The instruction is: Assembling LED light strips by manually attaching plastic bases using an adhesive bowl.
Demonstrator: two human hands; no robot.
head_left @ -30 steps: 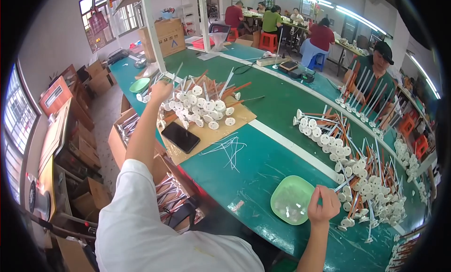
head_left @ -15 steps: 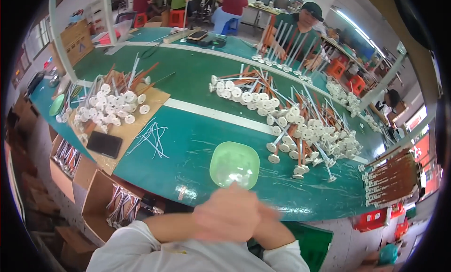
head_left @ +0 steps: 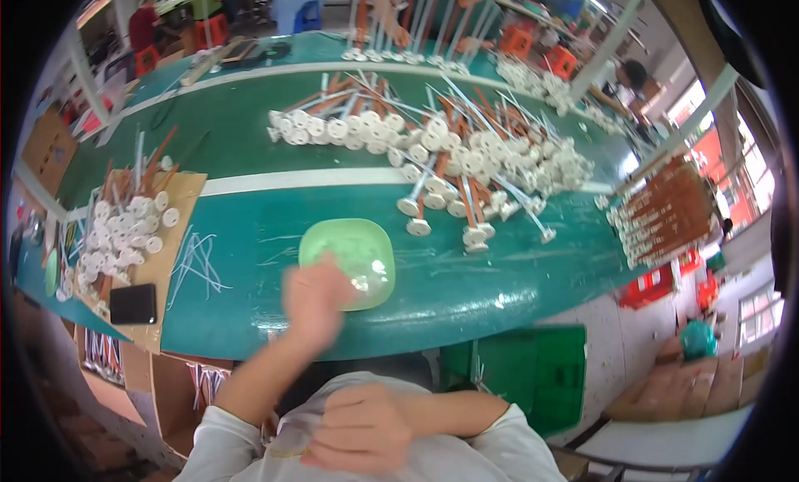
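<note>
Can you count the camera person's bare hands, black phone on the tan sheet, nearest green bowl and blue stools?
Bare left hand, right hand: 2
Flat black phone: 1
Light green rounded-square bowl: 1
Blue plastic stool: 1
Total: 5

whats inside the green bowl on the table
The green bowl holds small pale, shiny bits, too blurred to identify. The left hand covers its lower-left part, so whatever lies there is hidden.

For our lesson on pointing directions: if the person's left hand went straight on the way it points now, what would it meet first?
Most likely the light green bowl: the left hand overlaps its near-left edge in the picture, though blur and unclear depth hide whether they touch.
</note>
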